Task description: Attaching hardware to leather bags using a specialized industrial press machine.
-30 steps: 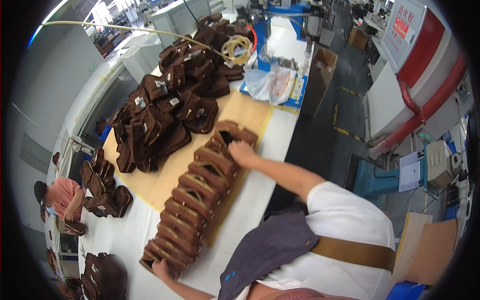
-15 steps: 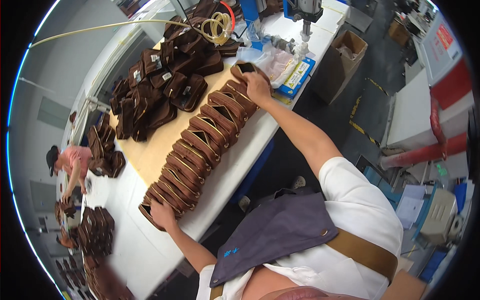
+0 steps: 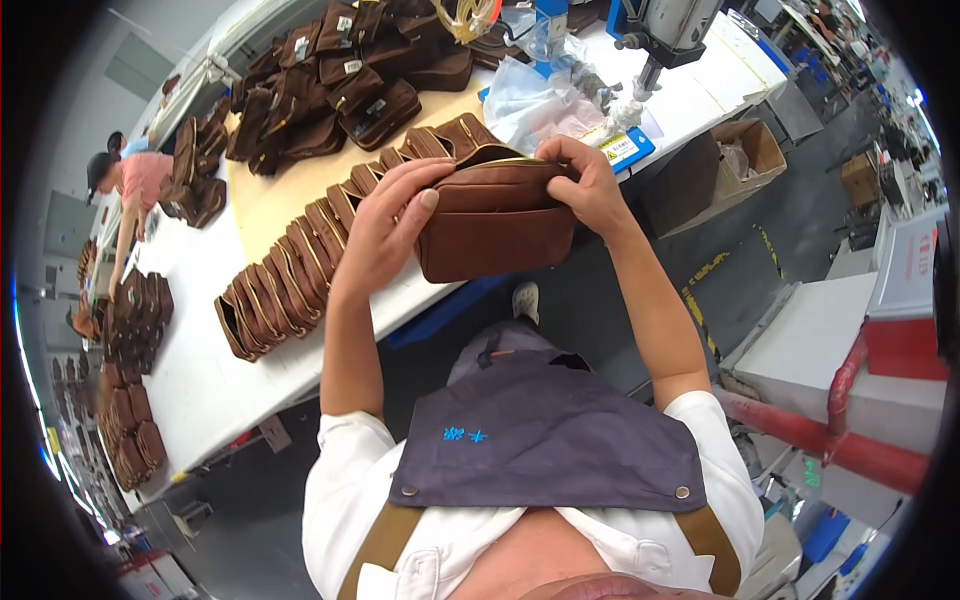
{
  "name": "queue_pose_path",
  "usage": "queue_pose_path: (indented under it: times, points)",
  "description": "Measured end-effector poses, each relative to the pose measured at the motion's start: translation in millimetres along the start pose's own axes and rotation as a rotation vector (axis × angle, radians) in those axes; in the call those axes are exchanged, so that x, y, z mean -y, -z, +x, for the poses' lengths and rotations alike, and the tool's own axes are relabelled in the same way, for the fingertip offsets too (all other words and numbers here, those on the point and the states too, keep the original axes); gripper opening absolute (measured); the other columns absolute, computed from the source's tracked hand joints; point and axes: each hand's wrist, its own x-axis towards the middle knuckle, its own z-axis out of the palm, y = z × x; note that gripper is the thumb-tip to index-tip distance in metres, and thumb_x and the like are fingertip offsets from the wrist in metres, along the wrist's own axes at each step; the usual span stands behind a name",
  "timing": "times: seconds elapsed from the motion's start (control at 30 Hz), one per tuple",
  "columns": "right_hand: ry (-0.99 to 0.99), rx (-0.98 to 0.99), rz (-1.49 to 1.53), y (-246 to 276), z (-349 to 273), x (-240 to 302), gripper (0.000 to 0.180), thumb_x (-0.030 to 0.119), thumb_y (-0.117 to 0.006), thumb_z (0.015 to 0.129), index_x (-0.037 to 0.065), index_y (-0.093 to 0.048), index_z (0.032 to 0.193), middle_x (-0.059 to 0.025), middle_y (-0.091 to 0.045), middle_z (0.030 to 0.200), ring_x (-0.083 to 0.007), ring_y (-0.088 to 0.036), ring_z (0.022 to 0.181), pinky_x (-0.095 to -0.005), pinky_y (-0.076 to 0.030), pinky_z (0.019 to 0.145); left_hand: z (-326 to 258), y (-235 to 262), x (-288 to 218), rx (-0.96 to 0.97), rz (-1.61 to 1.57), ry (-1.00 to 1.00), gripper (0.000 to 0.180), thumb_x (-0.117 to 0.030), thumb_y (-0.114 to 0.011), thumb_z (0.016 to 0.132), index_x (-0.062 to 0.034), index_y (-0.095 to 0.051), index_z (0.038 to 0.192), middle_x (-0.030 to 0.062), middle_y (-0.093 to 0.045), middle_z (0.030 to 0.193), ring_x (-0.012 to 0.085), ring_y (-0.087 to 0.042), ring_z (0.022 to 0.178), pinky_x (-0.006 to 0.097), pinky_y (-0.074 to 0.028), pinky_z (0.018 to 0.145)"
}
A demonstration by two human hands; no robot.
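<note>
A brown zip pouch (image 3: 495,240) with a front pocket hangs in front of me, lifted off the table, its top zipper partly open. My left hand (image 3: 388,220) is closed round its left end, thumb on the front. The upper right corner is pinched by my right hand (image 3: 588,185), with the thumb and curled fingers at the zipper edge. Behind it, a long row of similar brown pouches (image 3: 285,275) stands packed side by side along the table, many with gaping zippers. The held pouch and my left hand hide part of that row.
A heap of brown pouches (image 3: 375,115) lies at the back of the white table (image 3: 230,400). Clear plastic bags (image 3: 540,105) sit beside a machine head (image 3: 665,40). Right of the table stands a cardboard box (image 3: 715,175). A person in pink (image 3: 140,180) works at far left.
Both hands have left the two ends of the row and now hold one pouch up before me. My view has turned, so the row appears farther left.
</note>
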Motion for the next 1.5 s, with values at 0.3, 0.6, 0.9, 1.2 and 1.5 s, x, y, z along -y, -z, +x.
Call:
queue_pose_path:
  times: [0.3, 0.6, 0.9, 1.2, 1.5]
  points:
    - [-0.242, 0.294, 0.362, 48.5, 11.5, -48.0, 0.017, -0.002, -0.048, 0.061, 0.006, -0.052, 0.076, -0.0009, -0.053, 0.079, -0.0147, -0.054, 0.084, -0.0286, -0.040, 0.092, 49.7, -16.5, 29.8, 0.676, -0.142, -0.205, 0.038, -0.030, -0.080, 0.074, -0.0045, -0.068, 0.099, 0.0084, -0.058, 0.111, 0.0283, -0.050, 0.110, 0.040, -0.040, 0.094]
    - [-0.219, -0.090, -0.612, 133.7, 30.7, -175.6, 0.016, 0.012, -0.063, 0.085, 0.006, -0.067, 0.099, -0.0096, -0.066, 0.097, -0.0227, -0.062, 0.092, -0.0322, -0.049, 0.080, 32.8, -100.0, 61.5, 0.151, -0.387, 0.437, 0.024, -0.022, -0.067, 0.088, -0.0015, -0.056, 0.086, 0.0065, -0.056, 0.086, 0.0167, -0.051, 0.078, 0.030, -0.043, 0.068]
    - [0.248, 0.409, -0.928, 113.8, 108.2, -210.9, 0.009, 0.014, -0.066, 0.078, 0.008, -0.068, 0.084, -0.0085, -0.060, 0.085, -0.0299, -0.056, 0.085, -0.0398, -0.047, 0.077, 28.4, -140.3, 75.9, -0.257, -0.284, 0.670, 0.029, -0.025, -0.057, 0.097, -0.0001, -0.053, 0.084, 0.0001, -0.047, 0.068, 0.0088, -0.042, 0.066, 0.025, -0.039, 0.060]
    - [0.138, 0.590, -0.921, 118.5, 125.2, -218.0, 0.012, 0.016, -0.065, 0.077, 0.006, -0.061, 0.075, -0.0131, -0.058, 0.080, -0.0332, -0.057, 0.085, -0.0423, -0.046, 0.074, 17.7, -161.3, 82.5, -0.552, -0.304, 0.785, 0.029, -0.026, -0.053, 0.099, -0.0005, -0.052, 0.085, 0.0010, -0.046, 0.070, 0.0097, -0.040, 0.067, 0.026, -0.038, 0.060]
    - [-0.462, 0.301, -0.064, 156.6, 128.6, -213.5, 0.016, 0.015, -0.057, 0.095, 0.004, -0.063, 0.105, -0.0035, -0.058, 0.081, -0.0104, -0.055, 0.069, -0.0221, -0.049, 0.063, 18.4, -179.2, 81.3, -0.799, -0.152, 0.778, 0.026, -0.025, -0.056, 0.097, -0.0017, -0.054, 0.085, 0.0009, -0.050, 0.071, 0.0083, -0.044, 0.067, 0.025, -0.040, 0.061]
